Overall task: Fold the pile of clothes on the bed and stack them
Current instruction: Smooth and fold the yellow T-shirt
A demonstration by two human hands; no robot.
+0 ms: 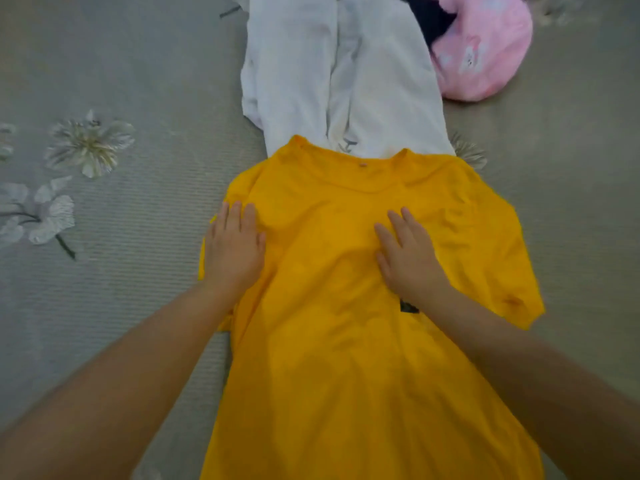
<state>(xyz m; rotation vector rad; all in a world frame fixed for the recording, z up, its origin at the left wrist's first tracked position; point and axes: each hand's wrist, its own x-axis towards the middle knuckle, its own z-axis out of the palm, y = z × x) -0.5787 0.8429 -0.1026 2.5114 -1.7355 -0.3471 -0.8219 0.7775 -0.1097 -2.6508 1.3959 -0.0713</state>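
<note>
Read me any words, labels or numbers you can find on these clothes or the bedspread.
None can be read.
Yellow T-shirt: small tag inside the collar, too blurred to read.
Yellow T-shirt: dark patch by the right hand, mostly covered, unreadable.
Pink fabric: cartoon figures only, no lettering visible.

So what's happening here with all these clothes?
A person is folding laundry on a bed. A yellow T-shirt lies spread out flat on the grey flowered bedspread, and both hands press on it with straight fingers: the left hand on its left sleeve, the right hand on the chest. It has no fold yet. Beyond its collar lie a white garment and a pink printed garment, still unfolded.
</note>
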